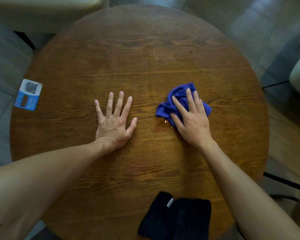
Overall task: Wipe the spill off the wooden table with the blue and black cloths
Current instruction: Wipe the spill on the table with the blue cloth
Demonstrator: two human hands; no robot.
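pressing flat on the blue cloth (177, 101), right hand (191, 122) at three o'clock of the spill (164, 126); left hand (113, 122) splayed, empty, on the table (145, 40); black cloth (175, 219) at six.

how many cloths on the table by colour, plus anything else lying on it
blue cloth: 1, under the right hand
black cloth: 1, near edge
QR code card: 1, left edge
total: 3
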